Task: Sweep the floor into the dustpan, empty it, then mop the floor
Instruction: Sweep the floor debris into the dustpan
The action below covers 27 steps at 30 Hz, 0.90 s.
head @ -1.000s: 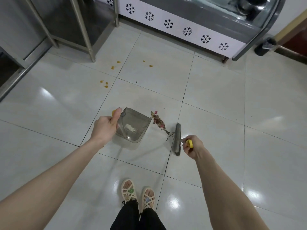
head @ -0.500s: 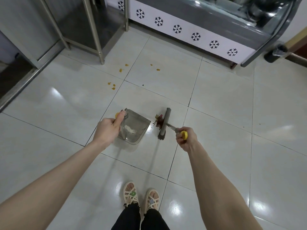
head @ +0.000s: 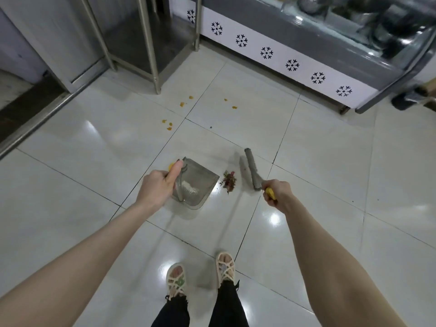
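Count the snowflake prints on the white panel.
7 snowflakes in one row along the white panel: six clear, one at the left end half hidden behind a metal leg.

Glossy white tiled floor (head: 330,161) is lying open across the near, left and right areas. At centre, the grey translucent dustpan (head: 195,182) and the grey long-handled broom (head: 252,169) are flanking a narrow gap, which a small reddish-brown debris pile (head: 229,181) is occupying. Steel table legs (head: 151,43) are blocking the far left. A white snowflake-patterned display counter (head: 266,53) is closing off the far right. Orange crumbs (head: 168,125) are lying scattered on the tiles before them.
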### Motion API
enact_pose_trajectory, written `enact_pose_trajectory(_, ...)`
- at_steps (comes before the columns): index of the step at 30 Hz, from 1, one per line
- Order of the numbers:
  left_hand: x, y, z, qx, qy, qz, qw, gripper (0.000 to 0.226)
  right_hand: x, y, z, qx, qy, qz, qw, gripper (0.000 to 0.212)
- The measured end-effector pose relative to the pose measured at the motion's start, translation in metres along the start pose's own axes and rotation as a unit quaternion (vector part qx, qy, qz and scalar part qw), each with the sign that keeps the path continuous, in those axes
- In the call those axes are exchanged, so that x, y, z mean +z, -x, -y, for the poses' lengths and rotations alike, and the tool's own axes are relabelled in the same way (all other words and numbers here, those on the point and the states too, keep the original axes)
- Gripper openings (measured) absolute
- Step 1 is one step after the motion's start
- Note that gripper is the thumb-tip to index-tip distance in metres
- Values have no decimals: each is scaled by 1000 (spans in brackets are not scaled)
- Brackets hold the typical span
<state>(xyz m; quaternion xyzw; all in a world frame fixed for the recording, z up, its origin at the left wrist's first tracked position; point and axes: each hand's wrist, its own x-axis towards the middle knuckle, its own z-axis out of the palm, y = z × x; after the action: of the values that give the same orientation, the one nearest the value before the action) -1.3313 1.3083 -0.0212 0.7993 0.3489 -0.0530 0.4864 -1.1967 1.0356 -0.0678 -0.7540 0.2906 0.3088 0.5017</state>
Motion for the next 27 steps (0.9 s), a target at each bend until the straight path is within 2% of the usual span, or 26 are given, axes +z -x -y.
enact_pose_trajectory(7, 37, 2, -23, -45, 23, -37, 998, 65, -37, -57, 16, -28, 148, 27, 988, 11)
enact_pose_trajectory(11, 57, 4, -32, -66, 24, -62, 996, 63, -52, -83, 26, 7, 148, 71, 986, 7)
enact_pose_trajectory(14, 71, 8, -41, -71, 20, -73, 995, 65, -54, -81, 24, 51, 153, 133, 978, 13)
enact_pose_trajectory(17, 83, 11, -51, -81, 12, -74, 994, 73, -64, -72, 26, 53, 167, 171, 970, 16)
enact_pose_trajectory(24, 94, 21, -56, -87, 13, -78, 993, 74, -110, -62, 58, 1, 135, 124, 983, 10)
enact_pose_trajectory(27, 93, 23, -55, -86, 17, -80, 993, 73, -112, -66, 53, -12, 167, 101, 981, 6)
